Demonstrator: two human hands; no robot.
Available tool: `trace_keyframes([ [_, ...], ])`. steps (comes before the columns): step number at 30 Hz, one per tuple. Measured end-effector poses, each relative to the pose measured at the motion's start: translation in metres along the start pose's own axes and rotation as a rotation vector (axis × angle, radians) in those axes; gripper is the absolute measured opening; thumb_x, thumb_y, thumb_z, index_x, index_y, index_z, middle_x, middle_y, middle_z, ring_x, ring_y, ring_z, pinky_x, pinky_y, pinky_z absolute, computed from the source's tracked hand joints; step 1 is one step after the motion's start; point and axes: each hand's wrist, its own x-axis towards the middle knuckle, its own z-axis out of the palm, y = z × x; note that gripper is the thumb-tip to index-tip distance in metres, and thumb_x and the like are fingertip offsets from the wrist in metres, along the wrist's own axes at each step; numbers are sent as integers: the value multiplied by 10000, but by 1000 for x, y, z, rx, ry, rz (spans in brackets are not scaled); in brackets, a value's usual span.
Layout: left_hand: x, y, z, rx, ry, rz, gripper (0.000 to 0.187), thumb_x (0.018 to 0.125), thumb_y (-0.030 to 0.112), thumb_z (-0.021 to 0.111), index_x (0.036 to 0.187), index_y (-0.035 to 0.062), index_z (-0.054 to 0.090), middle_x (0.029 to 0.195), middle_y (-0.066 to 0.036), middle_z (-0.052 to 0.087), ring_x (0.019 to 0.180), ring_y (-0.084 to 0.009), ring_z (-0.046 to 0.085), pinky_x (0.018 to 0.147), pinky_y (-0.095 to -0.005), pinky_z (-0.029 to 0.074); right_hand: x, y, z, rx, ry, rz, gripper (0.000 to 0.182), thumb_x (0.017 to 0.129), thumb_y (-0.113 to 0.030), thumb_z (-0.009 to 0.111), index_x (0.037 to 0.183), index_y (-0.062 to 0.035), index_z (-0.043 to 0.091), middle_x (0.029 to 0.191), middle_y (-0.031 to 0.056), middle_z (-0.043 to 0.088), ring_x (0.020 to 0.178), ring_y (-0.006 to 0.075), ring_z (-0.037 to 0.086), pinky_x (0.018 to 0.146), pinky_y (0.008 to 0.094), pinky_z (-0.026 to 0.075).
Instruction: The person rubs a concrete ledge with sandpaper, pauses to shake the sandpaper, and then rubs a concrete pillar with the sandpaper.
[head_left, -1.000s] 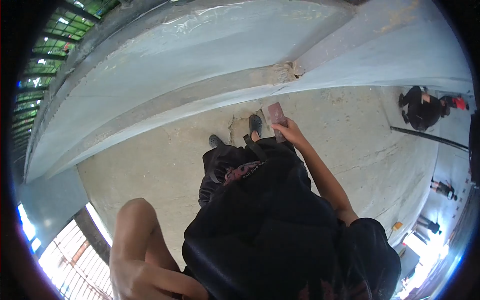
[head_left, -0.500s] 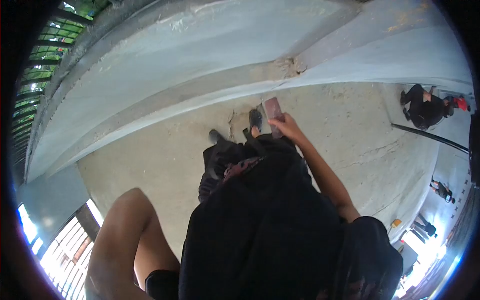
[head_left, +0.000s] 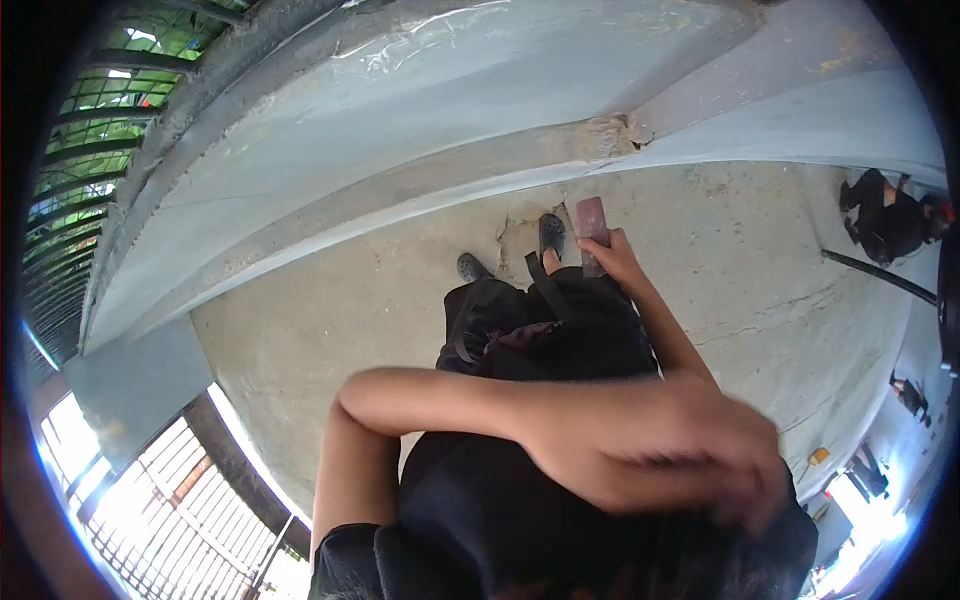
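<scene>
My right hand (head_left: 618, 257) grips a flat, reddish-brown rectangular block (head_left: 592, 222) by its side, low in front of my right thigh. The block's upper end sticks out beyond my fingers, over the floor beside my right shoe (head_left: 551, 233). My left forearm crosses my chest, and my left hand (head_left: 670, 450) is close to the camera in front of my dark shirt (head_left: 480, 500), near my right upper arm. Its fingers are smeared by motion, and I see no object in them.
A grey-white wall (head_left: 420, 110) with a ledge along its base runs ahead of my feet. The concrete floor (head_left: 330, 300) is cracked and chipped. Barred openings (head_left: 170, 490) stand at the left. A person in dark clothes (head_left: 890, 215) crouches far right, near a dark pole (head_left: 880, 277).
My left arm has swung up and across my chest to the right. My right hand still holds the block. The view has shifted, so the floor and wall appear moved slightly right.
</scene>
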Motion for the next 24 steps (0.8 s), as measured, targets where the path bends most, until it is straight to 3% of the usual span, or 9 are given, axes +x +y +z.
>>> trace_keyframes([
  [2, 24, -11, 13, -100, -87, 88, 206, 844, 91, 383, 930, -43, 516, 920, -158, 522, 807, -265, 517, 694, -325, 401, 7, 1, -2, 35, -134, 98, 466, 676, -299, 645, 921, 67, 493, 840, 99, 535, 757, 164, 507, 628, 282, 414],
  [4, 39, -14, 21, -235, -263, 63, 188, 844, 59, 369, 950, -27, 498, 877, -133, 534, 875, -208, 517, 748, -321, 396, 8, 6, 2, 344, -85, 31, 523, 644, -338, 652, 947, 63, 508, 896, 231, 550, 848, 306, 542, 713, 342, 424],
  [5, 46, -21, 35, -237, -262, 62, 188, 844, 59, 369, 950, -27, 498, 877, -133, 534, 875, -208, 517, 748, -321, 396, 9, 9, 4, 345, -85, 33, 523, 644, -338, 652, 947, 63, 508, 896, 231, 550, 848, 306, 542, 713, 342, 424],
  [7, 54, -31, 62, -493, 5, 359, 195, 820, 135, 505, 945, -13, 526, 798, -112, 580, 711, -145, 548, 593, -253, 423, 11, 16, 10, 274, 0, -11, 584, 651, -350, 647, 1030, 48, 452, 902, 213, 553, 845, 295, 548, 721, 338, 425],
  [8, 52, -34, 57, -501, 7, 354, 195, 820, 135, 505, 945, -13, 526, 798, -112, 580, 711, -145, 548, 593, -253, 423, 13, 20, 13, 278, 5, -3, 584, 651, -350, 647, 1030, 48, 452, 902, 213, 553, 845, 295, 548, 721, 338, 425],
  [10, 52, -26, 34, -469, -172, 101, 206, 815, 120, 524, 925, -53, 523, 785, -131, 572, 713, -185, 547, 621, -281, 417, 15, 25, 16, 252, -16, -10, 574, 651, -350, 648, 1023, 38, 447, 878, 195, 564, 829, 282, 558, 705, 339, 429],
  [16, 58, -34, 24, -463, -270, 126, 169, 777, 109, 570, 839, -47, 554, 777, -134, 570, 703, -223, 542, 611, -302, 408, 10, 27, 15, 277, -49, 38, 513, 653, -346, 645, 961, 27, 472, 863, 185, 567, 819, 285, 560, 698, 338, 429],
  [22, 61, -34, 16, -443, -249, 135, 155, 759, 111, 586, 816, -31, 560, 742, -131, 565, 696, -245, 541, 616, -317, 412, 16, 39, 18, 394, -57, 23, 459, 657, -334, 642, 913, 25, 516, 838, 167, 581, 795, 260, 570, 687, 330, 434],
  [24, 64, -33, 22, -437, -220, 152, 154, 770, 111, 572, 825, -32, 559, 747, -138, 568, 708, -252, 546, 627, -325, 417, 15, 38, 13, 306, -36, 25, 443, 658, -323, 642, 908, 24, 526, 830, 157, 586, 784, 246, 573, 683, 324, 436],
])
